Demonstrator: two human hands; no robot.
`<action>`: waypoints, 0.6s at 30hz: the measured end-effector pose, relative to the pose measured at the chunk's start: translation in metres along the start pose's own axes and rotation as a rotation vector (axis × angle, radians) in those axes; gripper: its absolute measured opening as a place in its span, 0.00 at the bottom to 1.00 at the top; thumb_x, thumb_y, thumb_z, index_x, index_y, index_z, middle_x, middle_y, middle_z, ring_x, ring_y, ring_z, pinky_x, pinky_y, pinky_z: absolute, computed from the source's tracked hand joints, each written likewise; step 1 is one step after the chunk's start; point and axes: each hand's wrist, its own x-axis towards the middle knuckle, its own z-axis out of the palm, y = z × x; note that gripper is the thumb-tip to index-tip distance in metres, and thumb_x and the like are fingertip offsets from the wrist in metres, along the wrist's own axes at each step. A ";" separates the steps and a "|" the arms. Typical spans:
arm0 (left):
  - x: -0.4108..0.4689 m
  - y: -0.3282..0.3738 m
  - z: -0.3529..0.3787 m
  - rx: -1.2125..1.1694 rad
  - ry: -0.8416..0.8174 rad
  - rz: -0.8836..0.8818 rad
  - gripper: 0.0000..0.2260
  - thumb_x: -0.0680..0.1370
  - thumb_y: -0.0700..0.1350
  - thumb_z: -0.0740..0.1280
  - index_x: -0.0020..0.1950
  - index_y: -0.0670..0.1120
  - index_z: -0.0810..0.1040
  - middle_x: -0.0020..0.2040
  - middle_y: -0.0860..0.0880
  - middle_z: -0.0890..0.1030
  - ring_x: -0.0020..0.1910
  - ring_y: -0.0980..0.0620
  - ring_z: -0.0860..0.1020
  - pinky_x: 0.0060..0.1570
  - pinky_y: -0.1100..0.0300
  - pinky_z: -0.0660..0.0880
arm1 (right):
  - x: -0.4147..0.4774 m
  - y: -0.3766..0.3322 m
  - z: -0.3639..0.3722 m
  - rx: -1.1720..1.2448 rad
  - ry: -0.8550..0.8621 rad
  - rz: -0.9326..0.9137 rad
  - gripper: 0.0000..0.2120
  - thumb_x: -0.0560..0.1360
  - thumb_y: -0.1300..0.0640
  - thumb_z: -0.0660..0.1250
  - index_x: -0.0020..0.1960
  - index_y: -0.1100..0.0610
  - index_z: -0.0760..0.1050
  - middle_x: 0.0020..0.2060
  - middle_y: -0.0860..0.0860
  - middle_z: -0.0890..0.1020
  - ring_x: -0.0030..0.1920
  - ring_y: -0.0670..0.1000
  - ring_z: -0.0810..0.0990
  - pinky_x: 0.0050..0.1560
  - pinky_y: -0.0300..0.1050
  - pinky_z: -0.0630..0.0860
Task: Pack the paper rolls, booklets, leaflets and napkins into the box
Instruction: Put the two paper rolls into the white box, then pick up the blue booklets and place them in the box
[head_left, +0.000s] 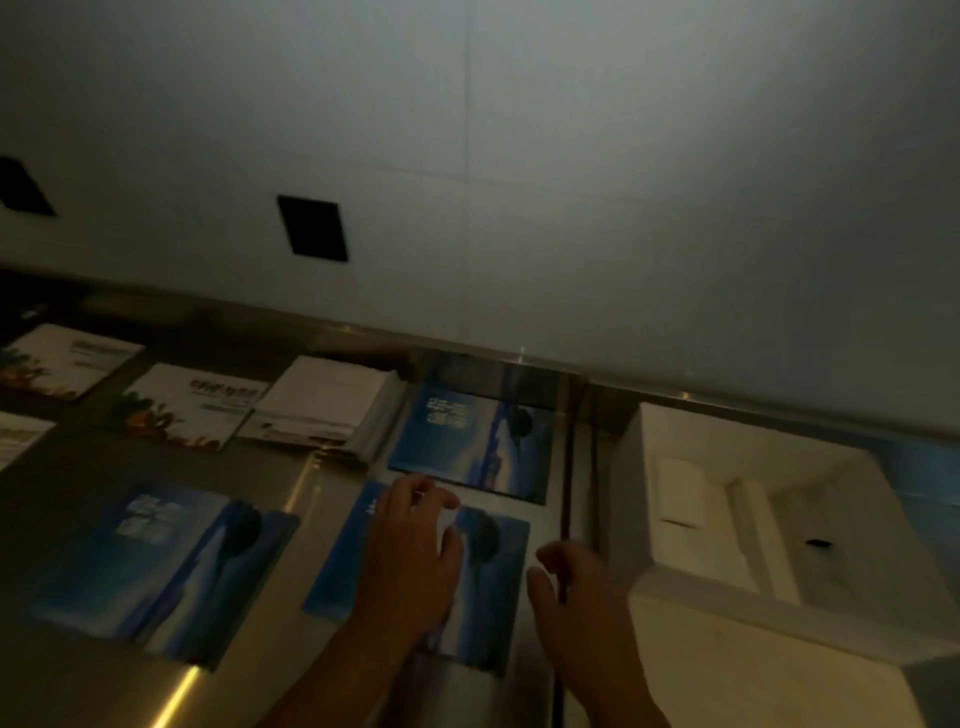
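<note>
Near booklet (491, 571): flat, glossy, blue cover with a dark round shape, lying on the counter (78, 675) at centre. Left hand (410, 551) lay palm-down on it, fingers bent toward its far edge; whether it gripped or only pressed could not be told. Right hand (576, 592) hung just beside the booklet's right edge, fingers loosely curled, nothing in it. Far booklet (467, 441), same blue cover, lay just behind the first. Left booklets (156, 561), two overlapping and fanned, lay well apart to the left. Napkins (327, 405): a square white stack, soft layered edges, beside the far booklet. Leaflets (187, 405): white rectangles with orange-and-green print, further left along the back. Box (675, 587): white, matte, thick-walled, open-topped, at right; pale blocks inside, too blurred to name. Counter was brushed metal with bright streaks. Wall (571, 156) behind was smooth, pale, panelled, with two dark rectangular openings (311, 228).
</note>
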 end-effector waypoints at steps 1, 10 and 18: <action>-0.002 -0.015 -0.012 0.016 -0.012 -0.022 0.09 0.71 0.42 0.68 0.50 0.48 0.77 0.55 0.48 0.74 0.55 0.50 0.73 0.53 0.60 0.71 | -0.002 -0.005 0.016 -0.016 -0.012 0.038 0.03 0.74 0.53 0.64 0.47 0.49 0.72 0.48 0.50 0.79 0.50 0.48 0.77 0.50 0.39 0.72; -0.012 -0.086 -0.084 -0.012 -0.094 -0.187 0.10 0.72 0.41 0.68 0.51 0.50 0.77 0.57 0.51 0.72 0.55 0.53 0.73 0.53 0.60 0.71 | 0.000 -0.022 0.093 -0.280 -0.171 0.501 0.38 0.69 0.31 0.59 0.70 0.53 0.59 0.63 0.56 0.70 0.64 0.57 0.71 0.63 0.49 0.68; -0.041 -0.149 -0.133 0.044 -0.083 -0.354 0.05 0.73 0.41 0.68 0.47 0.49 0.78 0.50 0.48 0.76 0.50 0.50 0.76 0.50 0.59 0.72 | 0.021 -0.026 0.116 -0.350 -0.046 0.504 0.50 0.62 0.33 0.69 0.70 0.61 0.54 0.64 0.63 0.65 0.65 0.63 0.66 0.62 0.55 0.69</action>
